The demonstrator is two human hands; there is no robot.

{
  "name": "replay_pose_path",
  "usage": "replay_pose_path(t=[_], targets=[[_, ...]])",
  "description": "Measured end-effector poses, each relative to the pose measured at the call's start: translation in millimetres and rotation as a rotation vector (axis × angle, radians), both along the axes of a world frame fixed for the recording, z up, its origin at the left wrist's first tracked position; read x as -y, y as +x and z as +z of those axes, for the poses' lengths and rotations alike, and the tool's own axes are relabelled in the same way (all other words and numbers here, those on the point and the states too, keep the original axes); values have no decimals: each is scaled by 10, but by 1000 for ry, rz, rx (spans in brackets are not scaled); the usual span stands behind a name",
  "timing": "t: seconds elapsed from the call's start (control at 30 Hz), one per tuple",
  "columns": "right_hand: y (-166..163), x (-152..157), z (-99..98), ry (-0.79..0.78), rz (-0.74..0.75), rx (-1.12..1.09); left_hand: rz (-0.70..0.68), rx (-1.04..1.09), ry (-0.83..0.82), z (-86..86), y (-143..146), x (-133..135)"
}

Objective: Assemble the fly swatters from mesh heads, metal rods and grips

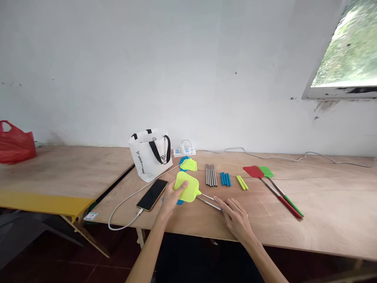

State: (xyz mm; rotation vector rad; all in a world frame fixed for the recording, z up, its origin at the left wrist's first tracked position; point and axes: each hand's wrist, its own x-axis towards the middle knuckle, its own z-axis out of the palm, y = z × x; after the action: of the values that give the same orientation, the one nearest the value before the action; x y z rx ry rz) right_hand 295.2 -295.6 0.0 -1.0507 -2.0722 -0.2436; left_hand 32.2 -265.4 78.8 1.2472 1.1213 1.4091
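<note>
Fitting the yellow head (pixel 186 188) to its rod (pixel 207 196), it seems.
Near centre, the left hand (pixel 169 199) pinches the head; the right hand (pixel 236 217) grips the rod; pressing further calls for straight alignment.

The right hand (pixel 235 218) hides the near end of the yellow swatter's (pixel 188 188) rod. The yellow head covers most of a blue swatter (pixel 180 202). Picture edges crop a red bag (pixel 16 145) and the window (pixel 349 51). A label's (pixel 91 216) print is unreadably small.
</note>
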Motion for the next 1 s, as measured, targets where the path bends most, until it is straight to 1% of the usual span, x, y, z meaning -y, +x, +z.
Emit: replay_pose_path(t=[0.1,0.2,0.37,0.5,0.6,0.7,0.83,0.9,1.0], targets=[[14,-2,-5,-18,14,10,-38,-92,45,1,-59,6],[11,8,9,-40,25,-12,-101,-113,55,2,-94,22],[-27,39,14,-49,4,55,-296,-148,-51,-52,-18,49],[-53,63,8,-29,-48,87,-345,-122,-116,-127,82,42],[-55,67,15,1,-42,90,-352,-112,-109,-144,147,54],[-27,55,13,-5,-17,48,-388,-188,-30,-121,203,86],[13,43,-11,-27,60,11,-512,-336,207,-74,236,120],[9,44,-20,-19,62,0,-492,-359,222,-73,239,123],[-11,52,-16,26,26,-8,-436,-290,73,-114,255,120]])
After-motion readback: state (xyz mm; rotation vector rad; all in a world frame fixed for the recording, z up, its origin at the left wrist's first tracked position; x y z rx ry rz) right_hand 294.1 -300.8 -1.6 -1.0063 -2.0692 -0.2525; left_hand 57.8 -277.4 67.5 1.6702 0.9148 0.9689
